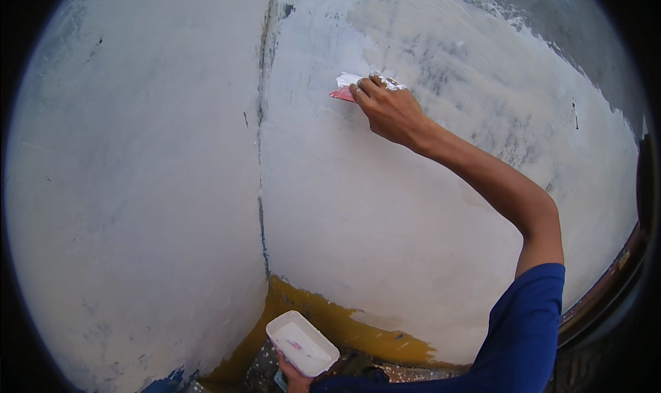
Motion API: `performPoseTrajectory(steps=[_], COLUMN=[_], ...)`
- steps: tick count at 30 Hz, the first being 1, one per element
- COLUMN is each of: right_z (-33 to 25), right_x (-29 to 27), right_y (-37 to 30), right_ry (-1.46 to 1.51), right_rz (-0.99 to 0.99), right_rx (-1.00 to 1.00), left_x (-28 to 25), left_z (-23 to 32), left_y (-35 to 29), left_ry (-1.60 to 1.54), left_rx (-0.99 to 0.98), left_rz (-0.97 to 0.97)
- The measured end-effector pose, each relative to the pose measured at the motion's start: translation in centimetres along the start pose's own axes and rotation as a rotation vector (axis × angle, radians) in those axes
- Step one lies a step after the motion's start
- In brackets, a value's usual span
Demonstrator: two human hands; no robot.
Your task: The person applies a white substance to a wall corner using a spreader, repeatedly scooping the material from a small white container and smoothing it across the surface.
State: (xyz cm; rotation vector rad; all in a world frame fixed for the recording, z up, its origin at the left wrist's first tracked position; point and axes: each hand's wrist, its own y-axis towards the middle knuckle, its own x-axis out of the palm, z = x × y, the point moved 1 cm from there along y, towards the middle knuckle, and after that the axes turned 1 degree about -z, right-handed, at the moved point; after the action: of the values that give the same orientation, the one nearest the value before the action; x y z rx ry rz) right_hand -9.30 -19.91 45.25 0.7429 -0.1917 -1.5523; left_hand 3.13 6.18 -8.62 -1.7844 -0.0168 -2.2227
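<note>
My right hand [392, 111] is raised to the right-hand wall [330, 207], its fingers closed round a putty knife [342, 94] with a flat red blade. White paste covers the top of the blade, and more sticks to my knuckles. The blade lies at the wall surface, to the right of the corner. Low in the view, my left hand [295, 378] grips a shallow white rectangular tray [303, 343] by its near left side. Some white paste and a pinkish smear show inside the tray. The fingers under the tray are hidden.
A cracked vertical corner [261, 124] joins the left wall [138, 186] to the right one. Mustard-yellow paint [330, 321] runs along the base above a speckled floor [413, 374]. Bare grey plaster [571, 28] lies at upper right. A dark frame [606, 276] stands at the right edge.
</note>
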Motion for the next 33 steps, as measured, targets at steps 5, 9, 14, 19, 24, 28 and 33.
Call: performPoseTrajectory(steps=[5,9,14,19,24,28,33], right_z=[5.3,5.4,0.9,11.5,16.5,5.6,-1.7], right_x=[-2.9,2.5,-1.1,-8.7,-7.0,-1.3,0.6], right_y=[2.3,-0.6,-0.8,3.7,3.0,-0.4,-3.8], right_ry=[-0.108,-0.318,-0.128,-0.083,-0.241,-0.123,0.030], right_rz=[0.349,0.107,0.165,0.460,0.337,0.221,0.091], right_rx=[0.131,0.051,-0.043,0.294,0.366,0.172,-0.030], left_x=[0.7,-0.5,-0.1,0.7,0.3,-0.8,0.0], left_z=[0.0,-0.3,0.0,-0.2,-0.5,-0.2,-0.6], left_y=[-0.4,0.1,0.0,0.0,0.1,0.3,0.5], left_ry=[0.057,0.003,-0.004,-0.006,-0.004,-0.020,-0.010], left_rx=[0.019,-0.010,0.009,-0.033,-0.024,0.009,-0.047], left_rz=[0.005,0.000,0.007,-0.005,-0.035,-0.041,-0.049])
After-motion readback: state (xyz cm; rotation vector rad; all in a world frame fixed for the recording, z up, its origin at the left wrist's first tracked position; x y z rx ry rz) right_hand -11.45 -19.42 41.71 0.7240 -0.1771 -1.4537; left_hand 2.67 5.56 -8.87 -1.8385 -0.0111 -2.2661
